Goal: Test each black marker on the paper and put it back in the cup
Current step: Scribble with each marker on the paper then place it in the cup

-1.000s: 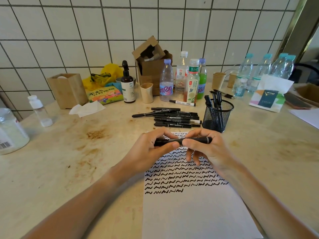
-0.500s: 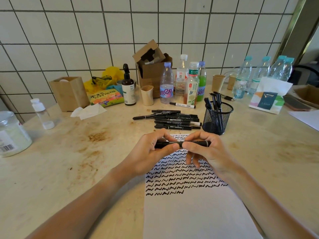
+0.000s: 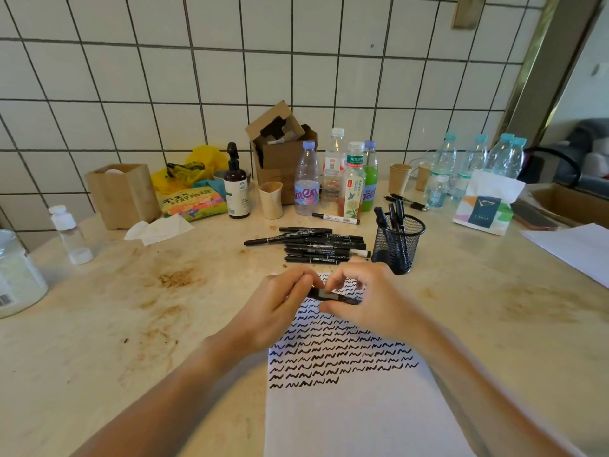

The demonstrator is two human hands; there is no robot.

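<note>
Both hands meet over the top of the white paper (image 3: pixel 356 417), which carries several rows of black squiggles. My left hand (image 3: pixel 276 308) and my right hand (image 3: pixel 369 301) each pinch one end of a black marker (image 3: pixel 331 295) held level between them; most of it is hidden by the fingers. Behind the hands lies a pile of several black markers (image 3: pixel 316 245) on the table. To its right stands a black mesh cup (image 3: pixel 397 244) with a few markers upright in it.
Along the tiled wall stand bottles (image 3: pixel 307 179), a cardboard box (image 3: pixel 280 150), paper cups (image 3: pixel 271 199), a wooden box (image 3: pixel 122 192) and a pump bottle (image 3: pixel 236 189). A tissue pack (image 3: pixel 484 206) and loose paper (image 3: pixel 573 249) lie at right, a jar (image 3: pixel 16 275) at left.
The hands have drawn closer together along the marker and dropped lower over the paper; the fingers now cover more of it. The camera has tilted up slightly.
</note>
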